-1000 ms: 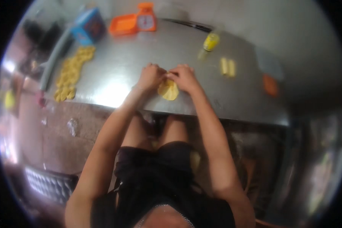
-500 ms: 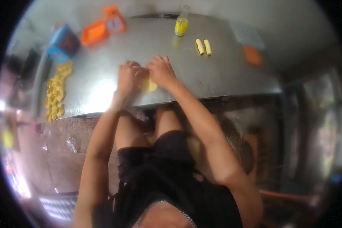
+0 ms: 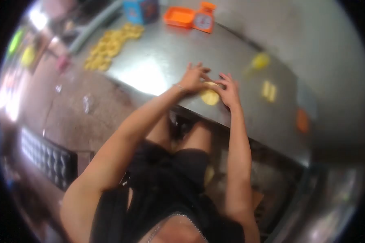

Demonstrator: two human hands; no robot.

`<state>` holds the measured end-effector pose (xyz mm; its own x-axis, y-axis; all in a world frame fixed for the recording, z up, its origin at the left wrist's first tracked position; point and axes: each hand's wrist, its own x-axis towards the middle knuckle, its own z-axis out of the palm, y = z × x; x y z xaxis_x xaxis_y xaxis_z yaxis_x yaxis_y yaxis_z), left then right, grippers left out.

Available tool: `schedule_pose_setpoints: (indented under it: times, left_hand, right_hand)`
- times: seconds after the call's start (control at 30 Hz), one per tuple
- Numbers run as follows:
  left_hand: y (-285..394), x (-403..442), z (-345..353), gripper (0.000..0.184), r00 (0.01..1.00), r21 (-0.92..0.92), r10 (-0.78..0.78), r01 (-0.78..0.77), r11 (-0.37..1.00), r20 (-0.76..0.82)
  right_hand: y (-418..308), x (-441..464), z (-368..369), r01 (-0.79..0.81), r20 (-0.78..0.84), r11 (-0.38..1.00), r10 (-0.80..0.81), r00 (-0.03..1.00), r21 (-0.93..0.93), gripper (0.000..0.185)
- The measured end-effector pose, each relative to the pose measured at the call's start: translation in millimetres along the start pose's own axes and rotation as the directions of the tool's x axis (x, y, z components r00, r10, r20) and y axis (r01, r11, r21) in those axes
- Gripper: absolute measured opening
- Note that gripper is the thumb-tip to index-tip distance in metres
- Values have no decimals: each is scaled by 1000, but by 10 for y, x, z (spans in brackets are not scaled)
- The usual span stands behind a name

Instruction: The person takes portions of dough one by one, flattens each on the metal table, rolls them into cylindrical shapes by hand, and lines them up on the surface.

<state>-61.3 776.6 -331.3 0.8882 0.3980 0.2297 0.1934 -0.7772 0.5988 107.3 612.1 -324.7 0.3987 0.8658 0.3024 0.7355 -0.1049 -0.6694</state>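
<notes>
A flat, round piece of yellow dough point(image 3: 210, 97) lies on the metal table near its front edge, between my two hands. My left hand point(image 3: 194, 79) has its thumb and forefinger on the far left edge of the dough, with the other fingers raised and apart. My right hand point(image 3: 228, 91) pinches the far right edge in the same way, its other fingers lifted. The fingertips meet almost at the dough's far edge, and blur hides the exact grip. Two pale yellow dough rolls point(image 3: 268, 91) rest side by side to the right of my right hand.
Many small yellow dough pieces point(image 3: 109, 45) lie at the table's left end. Behind them are a blue box point(image 3: 140, 11) and an orange kitchen scale point(image 3: 203, 20) with an orange tray point(image 3: 179, 17). A yellow-labelled bottle point(image 3: 260, 60) stands at the back; an orange object point(image 3: 302, 120) lies far right.
The head view has turned, so the table now slants and its contents appear shifted right. Both hands have loosened from curled fingers to raised, spread outer fingers, still at the dough's edge.
</notes>
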Motion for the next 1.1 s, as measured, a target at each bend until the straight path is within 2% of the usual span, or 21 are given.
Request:
schedule_pose_setpoints:
  times: [0.03, 0.07, 0.13, 0.2, 0.27, 0.3, 0.37, 0.43, 0.53, 0.57, 0.63, 0.67, 0.7, 0.8, 0.83, 0.9, 0.97, 1.0, 1.03, 1.07, 1.1]
  left_hand:
    - [10, -1, 10, 32, 1000, -1, -15, 15, 1000, -14]
    - [34, -17, 7, 31, 1000, 12, -12, 12, 1000, -28]
    - [13, 12, 77, 35, 997, 33, -27, 30, 999, -76]
    - [-48, 13, 141, 37, 992, 27, -18, 21, 999, -128]
    - [-19, 34, 52, 40, 999, 21, -20, 21, 1000, -45]
    - [-17, 18, -30, 40, 999, 24, -10, 11, 1000, -47]
    - [45, -23, -130, 40, 991, -184, -51, 74, 980, 125]
    - [72, -90, -40, 47, 991, -147, -49, 68, 987, 127]
    - [55, -90, 141, 62, 988, -57, -24, 16, 998, -151]
    - [-11, -90, 156, 60, 994, -1, -10, 10, 1000, -111]
    - [113, -156, -43, 53, 1000, -71, 7, -6, 997, 14]
    - [45, -138, -63, 48, 999, -181, 1, 8, 983, 50]
    - [-6, -118, -57, 44, 996, -283, -4, 31, 959, 94]
    - [34, -146, 99, 41, 999, -225, 14, -24, 974, -46]
    - [8, -115, 142, 41, 992, -188, 37, -60, 980, -120]
    - [-47, -114, 167, 43, 998, -112, 55, -59, 992, -38]
    - [-5, -127, 49, 45, 998, -35, 68, -67, 997, 16]
    - [29, -133, -2, 46, 995, -125, 51, -41, 991, 81]
    - [64, -165, -25, 47, 988, -215, 29, 4, 977, 150]
    - [70, -142, -6, 59, 991, -110, 30, -15, 994, 133]
    - [67, -162, 38, 59, 990, -110, 25, -10, 994, 138]
  right_hand:
    - [2, -8, 47, -43, 18, 995, 45, 999, -89, 36]
    - [18, -1, 90, -21, 54, 997, 25, 998, -72, 36]
    - [45, -7, 117, -68, -23, 997, 68, 997, 31, 39]
    - [91, -35, 130, -55, -28, 998, 56, 998, 41, 38]
    - [127, -32, 44, -48, -48, 998, 50, 998, 45, 37]
    - [107, -63, 28, -55, 11, 994, 55, 998, 94, 38]
    - [107, -80, -3, -67, 61, 987, 58, 996, 146, 39]
    - [39, -138, 61, -80, 22, 993, 78, 997, 84, 38]
    - [15, -146, 123, -51, -89, 986, 66, 994, 159, 38]
    - [5, -184, 85, -77, -106, 986, 94, 990, 150, 38]
    - [-76, -223, -39, -70, 82, 994, 63, 995, 78, 40]
    - [-29, -212, -64, -101, 142, 988, 84, 986, 119, 47]
    - [-61, -208, -84, -125, 114, 985, 111, 987, 118, 47]
    - [-111, -254, -1, -153, 55, 986, 149, 987, 69, 47]
    - [-10, -228, 63, -109, -3, 991, 109, 994, 83, 47]
    - [95, -292, 85, -79, -81, 992, 87, 993, 95, 47]
    - [-76, -316, -55, -118, 130, 991, 109, 985, 59, 48]
    - [-50, -323, -73, -133, 158, 988, 119, 980, 80, 51]
    - [-43, -323, -68, -140, 152, 987, 126, 980, 82, 51]
    - [-45, -325, -32, -127, 109, 991, 121, 987, 50, 54]
    - [-30, -329, 6, -111, 68, 994, 110, 992, 15, 57]
